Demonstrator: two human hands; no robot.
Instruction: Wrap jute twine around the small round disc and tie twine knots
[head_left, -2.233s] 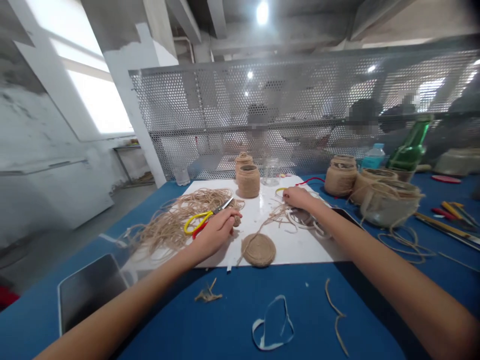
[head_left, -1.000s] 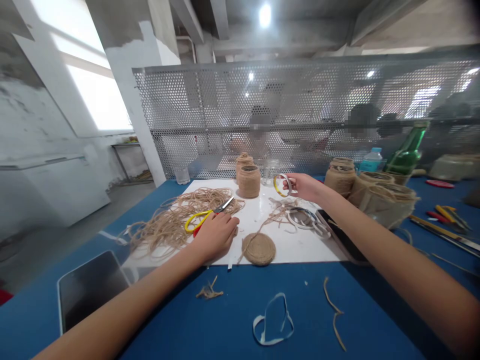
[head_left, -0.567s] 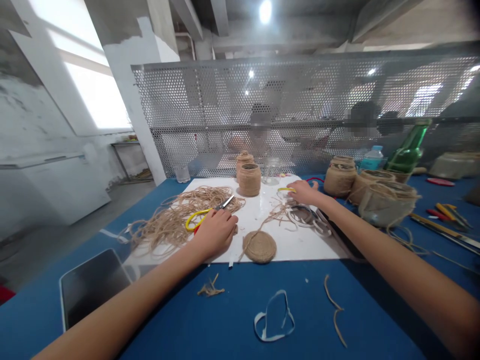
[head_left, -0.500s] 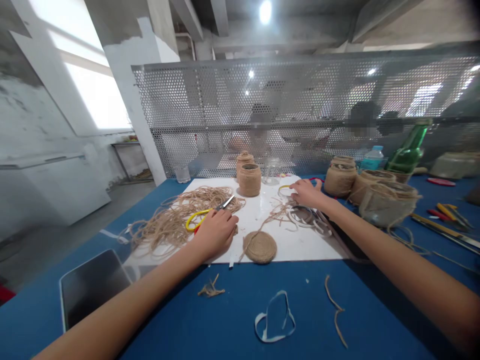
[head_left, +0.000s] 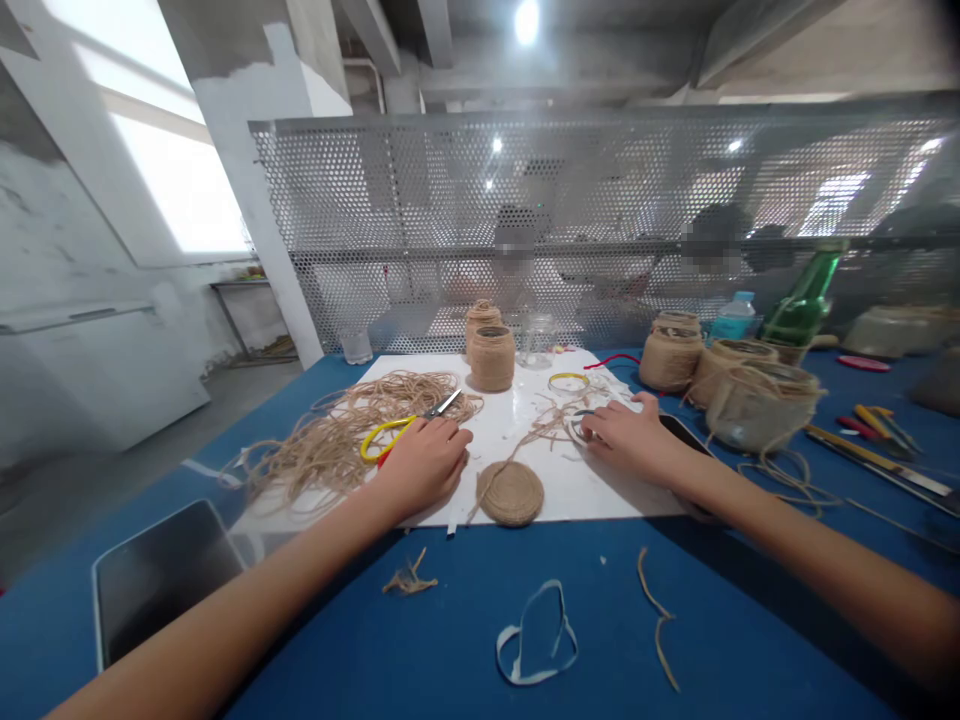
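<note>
My left hand (head_left: 424,462) lies with curled fingers against a pair of yellow-and-red-handled scissors (head_left: 388,437), covering part of the handle. What is under its fingers is hidden. My right hand (head_left: 628,438) is over white ring-shaped tape (head_left: 576,430), its fingertips closed on the near rim; the palm covers most of it. Between both hands lies a flat round coaster of coiled jute cord (head_left: 513,494), a loose tail across its top. A thin yellow ring (head_left: 568,382) lies just beyond my right hand.
Tangled jute cord (head_left: 315,445) spreads over the white board (head_left: 450,515). Twine-wrapped jars (head_left: 493,362) stand behind; more wrapped jars (head_left: 670,358), a green bottle (head_left: 806,300) and cutters (head_left: 877,460) are at the right. A tablet-like dark slab (head_left: 161,580) lies left. A perforated metal screen (head_left: 420,220) bounds the back.
My right hand has come away from the yellow ring and moved nearer, onto the white tape. My left hand stays beside the scissors. The view has shifted slightly.
</note>
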